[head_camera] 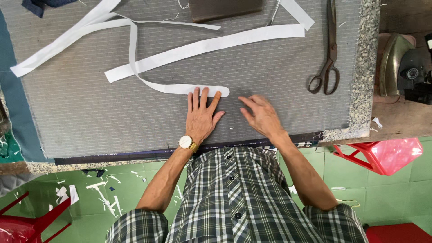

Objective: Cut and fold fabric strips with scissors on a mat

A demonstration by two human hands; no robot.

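In the head view, the left hand (200, 118) lies flat, palm down, just below the centre of the frame on the grey striped cloth (90, 112) that covers the worktop (366, 67). Its fingers (204, 96) are straight and slightly apart, and their tips press on the rounded end of a narrow white fabric strip (198, 90), which curves up and away toward the upper left. A gold wristwatch (186, 142) with a white face sits on that wrist. The right hand (261, 116) hovers or rests lightly on the cloth just right of centre, its fingers loosely curled and apart, holding nothing; it is near the strip's end without touching it. A wider white band (207, 47) runs across the upper middle. Dark scissors (328, 63) lie closed at the upper right, well apart from both hands. An iron (400, 63) stands at the right edge, and a red plastic stool (387, 155) stands on the green floor (396, 193) at the lower right.
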